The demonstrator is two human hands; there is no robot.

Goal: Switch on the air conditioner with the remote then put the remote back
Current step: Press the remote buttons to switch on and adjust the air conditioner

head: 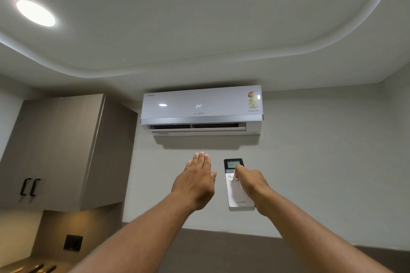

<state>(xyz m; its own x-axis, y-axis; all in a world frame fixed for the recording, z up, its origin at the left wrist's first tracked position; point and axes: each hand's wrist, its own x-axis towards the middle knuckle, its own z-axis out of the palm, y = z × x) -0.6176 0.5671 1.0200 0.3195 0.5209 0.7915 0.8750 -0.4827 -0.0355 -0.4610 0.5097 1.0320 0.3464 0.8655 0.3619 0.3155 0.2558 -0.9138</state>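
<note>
A white wall-mounted air conditioner [202, 109] hangs high on the wall, its panel lit with "24°" and its lower flap partly open. My right hand [251, 186] holds a white remote [236, 190] with a dark screen at its top, raised and pointed up at the unit, thumb resting on the buttons below the screen. My left hand [195, 180] is stretched up beside the remote on its left, flat, fingers straight and held together, holding nothing.
A grey wall cupboard [66, 150] with two black handles hangs at the left, next to the unit. Below it is a dark switch plate [73, 242]. Two round ceiling lights [35, 13] glow overhead. A dark band runs along the lower wall.
</note>
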